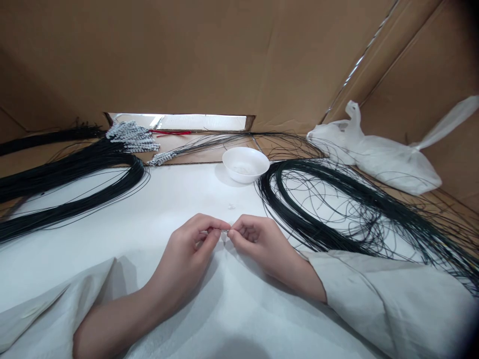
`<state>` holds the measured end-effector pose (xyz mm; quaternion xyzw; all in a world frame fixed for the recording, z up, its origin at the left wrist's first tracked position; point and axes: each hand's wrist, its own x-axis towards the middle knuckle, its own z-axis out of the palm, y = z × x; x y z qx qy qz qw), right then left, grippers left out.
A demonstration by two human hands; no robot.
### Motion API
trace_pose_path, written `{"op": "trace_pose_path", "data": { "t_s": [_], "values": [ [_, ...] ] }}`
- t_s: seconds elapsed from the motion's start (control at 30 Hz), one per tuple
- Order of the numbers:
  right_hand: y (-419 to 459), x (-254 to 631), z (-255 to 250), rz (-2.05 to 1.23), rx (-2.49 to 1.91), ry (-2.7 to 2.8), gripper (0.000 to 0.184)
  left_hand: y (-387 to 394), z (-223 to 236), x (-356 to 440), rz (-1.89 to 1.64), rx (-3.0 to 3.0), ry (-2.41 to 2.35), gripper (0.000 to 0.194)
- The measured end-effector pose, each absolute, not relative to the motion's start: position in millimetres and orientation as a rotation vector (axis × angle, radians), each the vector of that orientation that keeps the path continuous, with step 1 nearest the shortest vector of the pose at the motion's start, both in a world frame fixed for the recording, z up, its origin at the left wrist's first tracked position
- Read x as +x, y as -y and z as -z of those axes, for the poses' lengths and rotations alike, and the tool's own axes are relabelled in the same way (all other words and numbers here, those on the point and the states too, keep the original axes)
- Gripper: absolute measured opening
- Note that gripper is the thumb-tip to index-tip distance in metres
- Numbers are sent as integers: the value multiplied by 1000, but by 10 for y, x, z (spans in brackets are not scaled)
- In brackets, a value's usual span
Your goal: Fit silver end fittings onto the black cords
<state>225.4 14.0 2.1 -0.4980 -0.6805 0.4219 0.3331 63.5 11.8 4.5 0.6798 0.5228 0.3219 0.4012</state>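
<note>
My left hand (190, 244) and my right hand (262, 242) meet fingertip to fingertip over the white surface, each closed in a pinch. Between the fingertips shows a tiny, thin, partly dark piece (225, 231), too small to name and mostly covered by the fingers. A few small clear bits (231, 206) lie just beyond the hands. Farther back stands a white bowl (246, 163) with some whitish, translucent contents at its bottom. Just past my right hand lies a looped bundle of dark wires (314, 227).
Another dark wire bundle (93, 197) curves in from the left, near a cluster of black-and-white ends (132, 137). Red strips (172, 133) lie behind. White plastic bags (396, 162) sit at the right. Cardboard walls (187, 60) enclose the back and right.
</note>
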Motion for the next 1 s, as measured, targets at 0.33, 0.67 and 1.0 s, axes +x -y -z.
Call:
{"op": "trace_pose_path", "data": {
  "t_s": [0.33,0.67,1.0],
  "values": [
    [-134,2272,-25,-1075,-1277,1897,14,-64,-12,636,-782,1908,-1382,19],
    [-139,2257,0,-1153,-1231,1831,10,-72,-50,658,-779,1892,-1407,17],
    [-180,2249,-22,-1291,-1173,1721,10,-93,-35,659,-827,1880,-1380,15]
  ]
}}
